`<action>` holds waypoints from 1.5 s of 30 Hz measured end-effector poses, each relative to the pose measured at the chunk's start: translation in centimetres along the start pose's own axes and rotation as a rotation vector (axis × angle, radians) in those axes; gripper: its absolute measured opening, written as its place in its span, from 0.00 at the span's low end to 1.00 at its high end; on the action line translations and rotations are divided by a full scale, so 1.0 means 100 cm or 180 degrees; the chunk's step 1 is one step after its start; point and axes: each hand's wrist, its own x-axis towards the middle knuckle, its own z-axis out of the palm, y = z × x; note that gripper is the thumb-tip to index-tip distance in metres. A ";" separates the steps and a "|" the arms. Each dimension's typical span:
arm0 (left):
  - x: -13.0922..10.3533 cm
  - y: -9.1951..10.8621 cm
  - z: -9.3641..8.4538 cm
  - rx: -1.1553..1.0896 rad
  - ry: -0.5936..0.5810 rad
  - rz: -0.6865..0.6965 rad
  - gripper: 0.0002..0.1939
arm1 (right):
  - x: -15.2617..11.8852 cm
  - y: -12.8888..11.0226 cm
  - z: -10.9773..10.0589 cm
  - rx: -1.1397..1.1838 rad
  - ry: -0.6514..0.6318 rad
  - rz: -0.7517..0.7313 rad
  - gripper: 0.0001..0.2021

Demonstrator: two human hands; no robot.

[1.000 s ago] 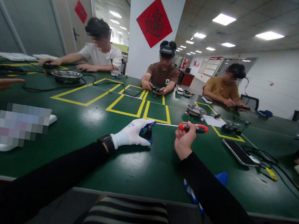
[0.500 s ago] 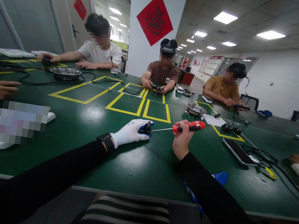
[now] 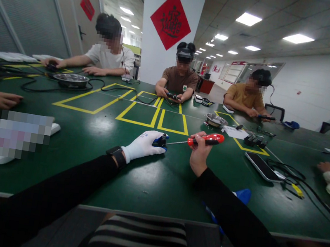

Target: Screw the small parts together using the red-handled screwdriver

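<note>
Green table (image 3: pixel 144 197); left fingers (image 3: pixel 157 151) clamped on black part (image 3: pixel 162 140), right fingers (image 3: pixel 201 140) around screwdriver (image 3: pixel 214 139).

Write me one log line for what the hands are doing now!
left hand: gloved, holds small black part | right hand: bare, grips red-handled screwdriver | screwdriver tip: at part

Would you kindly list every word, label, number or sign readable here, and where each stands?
Red diamond sign on the pillar: merged Chinese characters, apparently "招財進寶".
White glove on the left hand: bluish print, too blurred to read.
Smaller red sign on the door: too blurred to read.
Wall boards: too small.
</note>
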 end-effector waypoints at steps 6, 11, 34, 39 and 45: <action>0.000 -0.001 0.000 -0.0025 0.0024 0.0054 0.21 | 0.000 0.000 0.000 0.0052 -0.0012 -0.0050 0.07; 0.000 -0.003 0.000 0.0002 0.0034 0.0052 0.21 | 0.000 0.000 0.000 0.0071 -0.0032 -0.0106 0.08; 0.001 0.000 -0.001 0.0044 0.0057 0.0049 0.16 | -0.001 0.003 -0.001 0.0005 -0.0236 -0.0309 0.07; 0.001 0.001 0.001 0.0107 0.0011 -0.0109 0.15 | 0.005 0.000 0.000 0.0606 0.0323 -0.0241 0.10; 0.000 -0.001 0.004 0.0446 0.0142 0.0064 0.39 | 0.019 -0.023 0.002 0.1064 -0.0414 0.0857 0.11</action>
